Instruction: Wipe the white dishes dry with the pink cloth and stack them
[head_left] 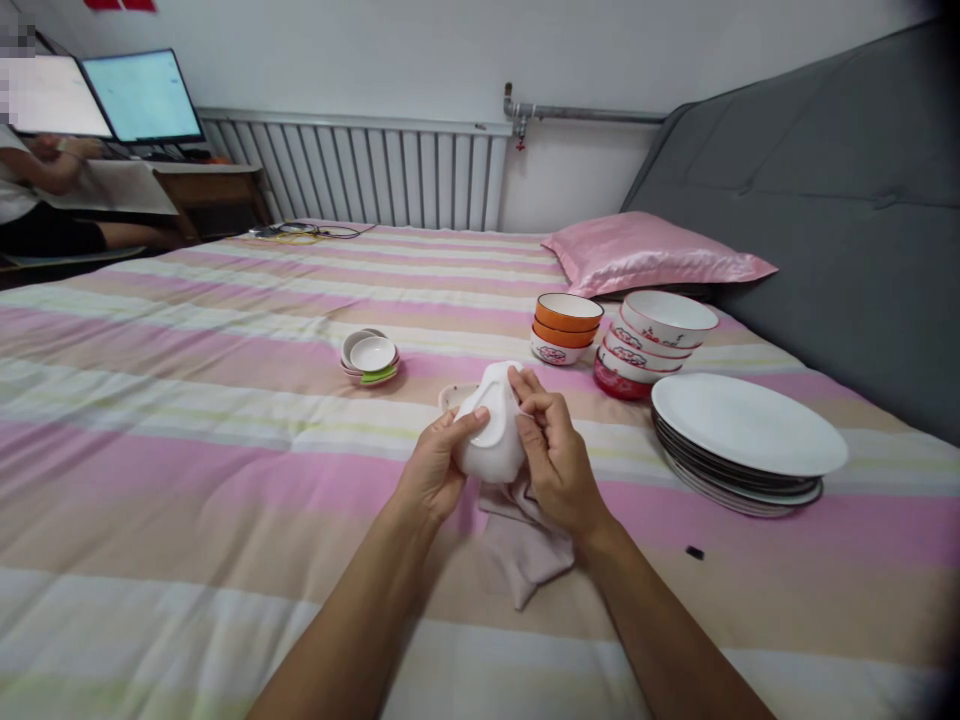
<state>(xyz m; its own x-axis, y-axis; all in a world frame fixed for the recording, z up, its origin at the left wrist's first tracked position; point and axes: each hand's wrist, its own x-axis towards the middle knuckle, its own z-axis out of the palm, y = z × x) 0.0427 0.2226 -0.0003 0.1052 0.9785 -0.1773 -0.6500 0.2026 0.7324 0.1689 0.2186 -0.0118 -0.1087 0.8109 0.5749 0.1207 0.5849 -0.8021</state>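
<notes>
A small white dish (489, 458), turned with its underside toward me, is held between both hands above the bed. My left hand (439, 465) is closed on its left side, the thumb pressed on the base. On the other side, the curled fingers of my right hand (556, 455) rest at the dish's edge. From under that hand a greyish-pink cloth (529, 555) hangs down toward the bedspread; the fingers hide its upper part. Just behind the held dish shows part of another light dish with a pinkish rim (448, 397).
Small stacked dishes (373, 355) sit left of centre. To the right stand orange and white bowls (568, 325), larger white and red bowls (660, 340) and a stack of plates (750, 425). A small black object (695, 552) lies nearby. A person (45, 185) sits at a desk far left.
</notes>
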